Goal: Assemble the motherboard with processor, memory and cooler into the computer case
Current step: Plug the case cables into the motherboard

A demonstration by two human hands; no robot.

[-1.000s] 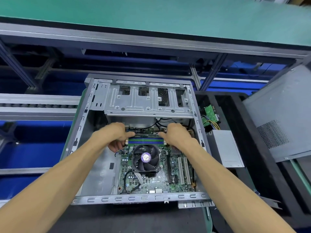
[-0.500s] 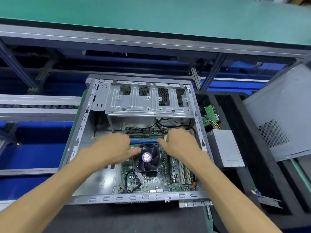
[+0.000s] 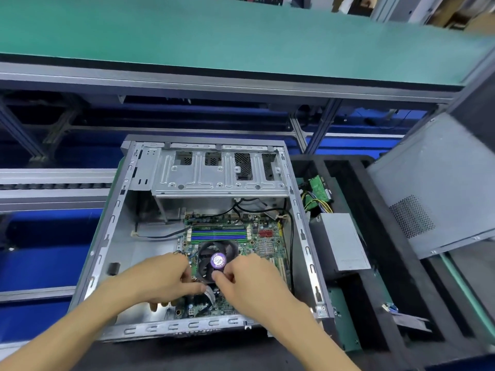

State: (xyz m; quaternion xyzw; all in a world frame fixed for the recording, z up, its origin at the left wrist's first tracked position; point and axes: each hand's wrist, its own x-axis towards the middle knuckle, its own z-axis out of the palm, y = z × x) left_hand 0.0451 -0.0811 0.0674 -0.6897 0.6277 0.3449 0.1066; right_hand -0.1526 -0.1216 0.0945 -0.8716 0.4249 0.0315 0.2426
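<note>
Beside round black cooler (image 3: 217,261), hands pinch flat cable (image 3: 209,292).

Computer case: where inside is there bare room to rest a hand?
Bare metal floor lies between the case's left wall and the motherboard; one black cable crosses it. Near the cooler fan it is crowded by both hands.

Bright, even overhead light with soft shadows inside the case (image 3: 166,245). Wide-angle bending curves the edges; the far top corner is blurred.
</note>
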